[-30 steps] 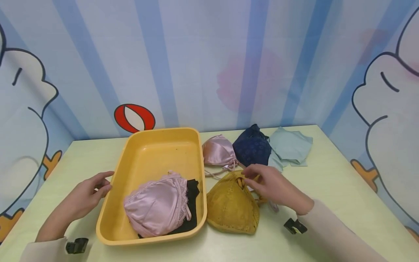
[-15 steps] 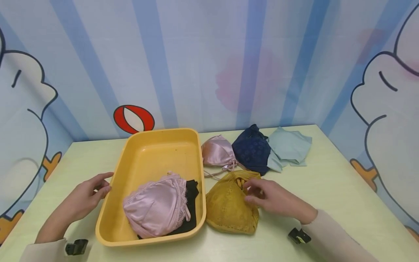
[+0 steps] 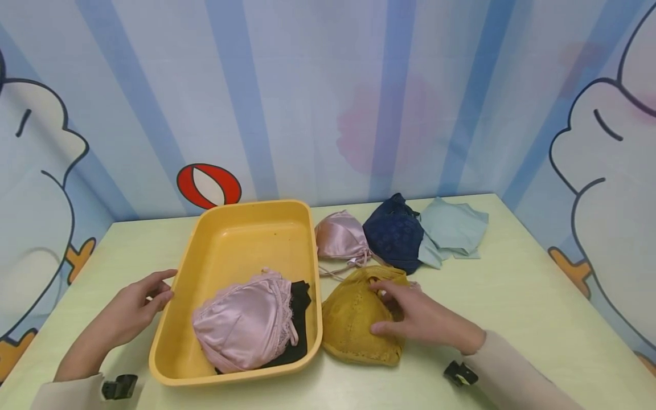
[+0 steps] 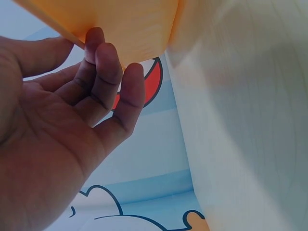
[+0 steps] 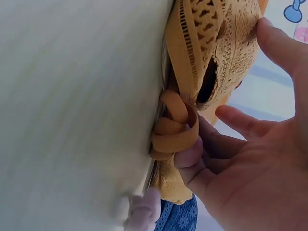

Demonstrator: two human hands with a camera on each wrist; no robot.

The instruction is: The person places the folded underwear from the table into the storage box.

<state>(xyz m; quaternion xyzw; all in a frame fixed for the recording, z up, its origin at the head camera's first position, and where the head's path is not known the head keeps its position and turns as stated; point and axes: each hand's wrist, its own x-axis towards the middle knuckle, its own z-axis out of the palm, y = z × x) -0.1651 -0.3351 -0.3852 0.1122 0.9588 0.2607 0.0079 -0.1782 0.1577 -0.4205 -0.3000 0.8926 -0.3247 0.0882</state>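
My left hand [image 3: 128, 307] is at the left rim of a yellow plastic tray [image 3: 176, 296], its thumb and fingertips pinching the edge in the left wrist view. Inside the tray a pink satin bra [image 3: 243, 322] lies over a black garment [image 3: 301, 307]. Right of the tray sits a folded mustard lace bra [image 3: 353, 319], its cup facing up. My right hand [image 3: 417, 313] grips it from the right side: the thumb presses the lace cup, and the lower fingers are curled at a looped strap [image 5: 175, 139] in the right wrist view.
Along the back of the table [image 3: 512, 296] lie a pink satin bra [image 3: 342, 236] with trailing straps, a navy bra [image 3: 394, 236] and a pale green garment [image 3: 456, 228]. A striped cartoon backdrop [image 3: 323, 102] stands behind and at both sides.
My right hand has moved down from the mustard bra's upper edge, then left onto its cup. The bra's loose strap end on the right is tucked in closer. The left hand stays put.
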